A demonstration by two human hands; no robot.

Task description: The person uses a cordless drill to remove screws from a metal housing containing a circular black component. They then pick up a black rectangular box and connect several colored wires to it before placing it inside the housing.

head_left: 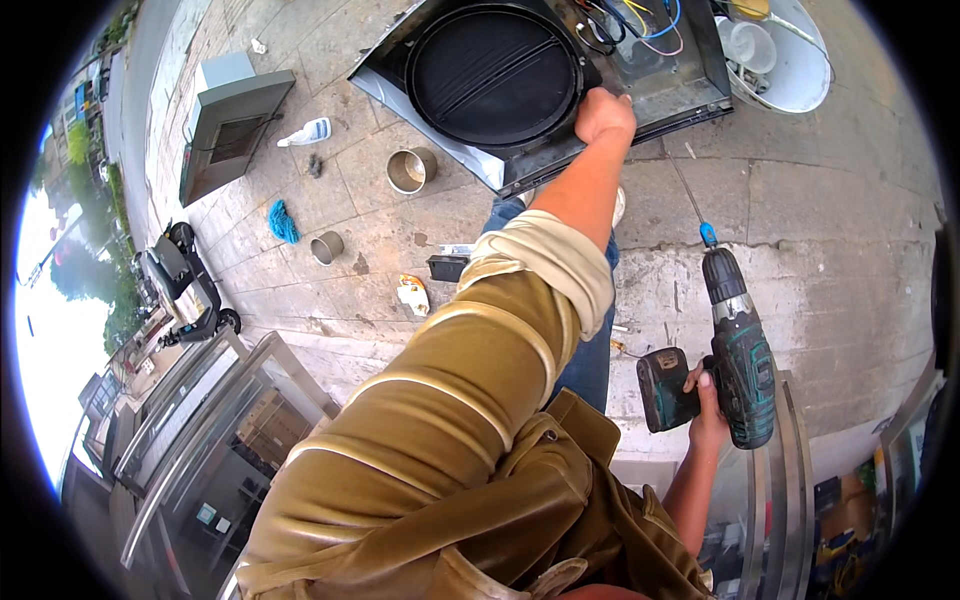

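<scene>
My left hand (607, 115) is closed at the right rim of a black round part (485, 75). That part sits in an open metal appliance housing (660, 95) at the top middle. What the fingers hold there is hidden behind the fist. Loose coloured wires (645, 25) lie inside the housing, to the right of the round part. Lower right, my right hand (708, 412) is wrapped around the grip of a dark green and black cordless drill (742, 375). Its long thin bit (685, 185), with a blue collar, points up toward the housing's front edge, apart from it.
A white bucket (800, 60) with plastic tubs stands at the far right. On the left pavement are a grey metal hood piece (235, 125), a spray bottle (308, 132), two metal cups (411, 170), and a blue scrubber (283, 222). A scooter (185, 285) stands farther left.
</scene>
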